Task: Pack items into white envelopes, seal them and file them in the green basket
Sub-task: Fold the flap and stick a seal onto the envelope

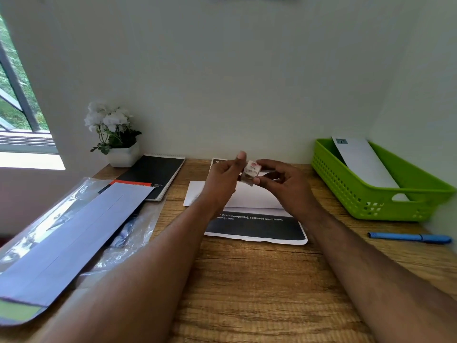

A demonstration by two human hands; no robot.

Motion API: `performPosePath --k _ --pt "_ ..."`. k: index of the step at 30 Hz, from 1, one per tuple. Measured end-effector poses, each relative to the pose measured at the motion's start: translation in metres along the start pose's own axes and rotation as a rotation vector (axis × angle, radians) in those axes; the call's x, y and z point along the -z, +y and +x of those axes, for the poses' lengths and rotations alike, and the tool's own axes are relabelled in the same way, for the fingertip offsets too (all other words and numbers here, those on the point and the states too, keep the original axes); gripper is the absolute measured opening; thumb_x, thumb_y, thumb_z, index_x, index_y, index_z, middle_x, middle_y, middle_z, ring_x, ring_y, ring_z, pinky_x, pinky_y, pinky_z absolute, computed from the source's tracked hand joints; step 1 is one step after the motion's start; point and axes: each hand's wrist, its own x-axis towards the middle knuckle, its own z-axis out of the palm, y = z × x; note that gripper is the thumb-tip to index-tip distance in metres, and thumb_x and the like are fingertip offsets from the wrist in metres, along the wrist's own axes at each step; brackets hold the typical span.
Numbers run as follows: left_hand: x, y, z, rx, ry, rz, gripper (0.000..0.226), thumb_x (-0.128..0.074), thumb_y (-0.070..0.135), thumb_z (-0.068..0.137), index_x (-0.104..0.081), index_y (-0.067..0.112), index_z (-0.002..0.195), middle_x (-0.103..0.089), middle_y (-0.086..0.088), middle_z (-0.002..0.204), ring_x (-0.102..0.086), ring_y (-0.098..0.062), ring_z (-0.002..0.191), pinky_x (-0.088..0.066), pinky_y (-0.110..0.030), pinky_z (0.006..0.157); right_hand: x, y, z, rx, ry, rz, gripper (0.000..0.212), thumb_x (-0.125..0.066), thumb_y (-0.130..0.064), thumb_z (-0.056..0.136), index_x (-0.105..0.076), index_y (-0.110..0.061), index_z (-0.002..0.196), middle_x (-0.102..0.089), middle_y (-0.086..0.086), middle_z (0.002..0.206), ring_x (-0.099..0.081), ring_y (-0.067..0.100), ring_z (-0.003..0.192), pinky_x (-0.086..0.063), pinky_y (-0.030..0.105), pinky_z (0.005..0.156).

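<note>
Both hands are raised together just above the middle of the frame, over a white envelope (pixel 249 196) that lies flat on the wooden desk (pixel 259 280). Between them is a small pale packet (pixel 250 171) with a red mark on its top; it is too blurred to name more closely. The right hand (pixel 284 180) has its thumb and fingers curled round the packet's right side, pinching it. The left hand (pixel 223 179) meets the packet from the left with its thumb pointing up; its fingers are curled in toward the packet, but whether they actually grip it I cannot tell.

The envelope rests on a printed sheet (pixel 257 229) with a black band and white lettering, which shows below the hands at centre frame.

At the right edge of the frame stands the green basket (pixel 371 201), and one white envelope (pixel 363 162) already leans inside it, tilted against the back wall. Just below the basket, at the right, a blue pen (pixel 410 237) lies on the desk.

At the lower left a stack of flat white envelopes (pixel 71 233) sits on crinkled clear plastic wrapping (pixel 128 238). Behind it, a black spiral notebook (pixel 155 177) lies beside a white pot of white flowers (pixel 113 134) in the upper left, near a window (pixel 14 100).
</note>
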Motion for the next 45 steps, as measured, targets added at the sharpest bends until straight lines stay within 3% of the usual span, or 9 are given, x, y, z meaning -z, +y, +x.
performPosePath --k 2,5,10,14,18,28,37,42,45 --pt "0.005 -0.006 0.001 0.057 -0.027 0.02 0.041 -0.041 0.047 0.099 -0.073 0.022 0.096 -0.073 0.003 0.092 -0.062 -0.01 0.087 -0.043 -0.03 0.072 0.002 0.002 0.002 -0.009 0.009 -0.001 0.043 -0.079 -0.017 0.075 -0.067 -0.025 0.115 -0.069 -0.016 0.102 -0.065 -0.001 0.084 -0.053 0.021 0.076" --pt "0.01 -0.011 0.006 0.048 -0.054 0.028 0.021 -0.054 0.021 0.096 -0.073 0.017 0.101 -0.073 0.003 0.097 -0.062 -0.013 0.092 -0.044 -0.036 0.077 0.002 0.007 0.003 -0.012 0.027 0.005 0.041 -0.079 -0.018 0.075 -0.067 -0.026 0.114 -0.07 -0.012 0.105 -0.065 0.004 0.084 -0.055 0.026 0.078" --pt "0.01 -0.018 0.009 -0.079 -0.15 0.107 0.029 -0.064 -0.001 0.085 -0.072 0.015 0.108 -0.075 0.005 0.093 -0.064 -0.002 0.079 -0.049 -0.023 0.069 0.003 0.013 0.004 0.01 0.02 -0.005 0.041 -0.075 -0.021 0.081 -0.064 -0.026 0.12 -0.069 -0.008 0.111 -0.065 0.004 0.087 -0.055 0.028 0.08" --pt "0.01 -0.021 0.009 -0.156 -0.203 0.07 0.027 -0.07 0.003 0.084 -0.072 0.008 0.11 -0.075 0.003 0.094 -0.065 0.0 0.082 -0.048 -0.016 0.071 0.003 0.014 0.002 0.068 0.0 -0.102 0.051 -0.08 -0.03 0.074 -0.063 -0.028 0.122 -0.062 -0.013 0.117 -0.064 0.003 0.094 -0.054 0.019 0.074" --pt "0.011 -0.024 0.009 -0.171 -0.231 0.049 0.025 -0.073 0.006 0.081 -0.074 0.011 0.106 -0.076 0.002 0.098 -0.068 -0.007 0.094 -0.051 -0.024 0.085 0.004 0.017 0.004 0.136 0.023 -0.158 0.038 -0.081 -0.025 0.074 -0.069 -0.027 0.111 -0.062 -0.016 0.109 -0.063 0.005 0.092 -0.052 0.02 0.069" --pt "0.011 -0.024 0.011 -0.127 -0.232 0.02 0.017 -0.076 0.015 0.08 -0.077 0.015 0.097 -0.075 -0.007 0.089 -0.064 -0.018 0.084 -0.051 -0.032 0.075 0.006 0.022 0.006 0.092 0.022 -0.065 0.023 -0.075 -0.025 0.081 -0.072 -0.03 0.103 -0.071 -0.013 0.1 -0.065 0.003 0.079 -0.052 0.025 0.074" --pt "0.012 -0.026 0.011 -0.125 -0.219 0.02 0.018 -0.076 0.006 0.078 -0.076 0.013 0.095 -0.076 0.0 0.092 -0.069 -0.009 0.09 -0.05 -0.02 0.083 0.005 0.025 0.008 0.12 0.028 -0.1 0.022 -0.067 -0.02 0.088 -0.071 -0.025 0.109 -0.07 -0.008 0.105 -0.066 0.01 0.09 -0.053 0.028 0.077" --pt "0.013 -0.025 0.011 -0.125 -0.226 0.032 0.018 -0.077 0.009 0.079 -0.076 0.009 0.096 -0.076 -0.004 0.094 -0.07 -0.017 0.095 -0.053 -0.026 0.09 0.006 0.021 0.005 0.154 -0.022 -0.208 0.036 -0.074 -0.03 0.081 -0.068 -0.023 0.116 -0.065 -0.011 0.111 -0.062 0.001 0.081 -0.049 0.013 0.067" --pt "0.013 -0.024 0.01 -0.116 -0.238 0.033 0.017 -0.076 0.006 0.079 -0.076 0.011 0.095 -0.076 -0.002 0.093 -0.07 -0.012 0.093 -0.053 -0.022 0.088 0.007 0.022 0.005 0.145 -0.014 -0.189 0.035 -0.075 -0.026 0.081 -0.07 -0.021 0.114 -0.067 -0.013 0.106 -0.06 -0.001 0.072 -0.047 0.013 0.067"
